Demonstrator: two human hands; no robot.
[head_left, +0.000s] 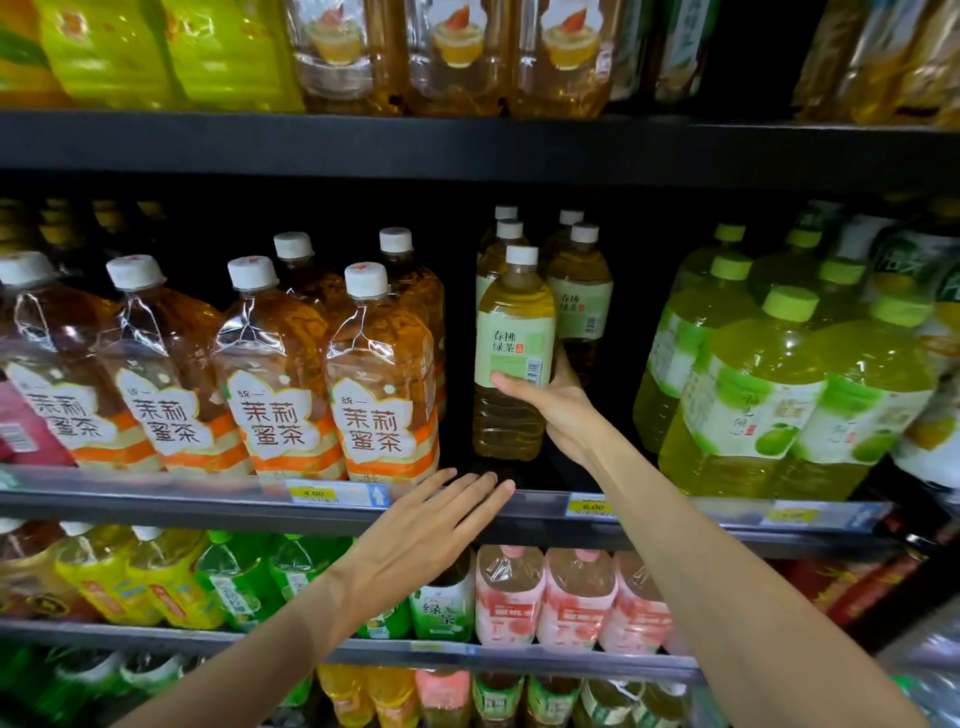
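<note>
Item: tea bottle, clear plastic, white cap, pale green label, yellow-green drink. It stands upright at the front of its row on the middle shelf, right of centre; whether its base touches the shelf cannot be told.

Held by: right hand, fingers clamped on the bottle at the label's lower edge, thumb across the front, the rest round the right side.

Left hand: near and lower left of the bottle, palm down, fingers straight and close together over the shelf's front rail, holding nothing.

Behind: matching bottles in two short rows, reaching far into the shelf.

Left: amber bottles with orange-and-white labels, just beside.

Right: lime-capped bottles, larger, near.

Rail: yellow price tag left of the left hand.

Shelf below: pink bottles.
</note>
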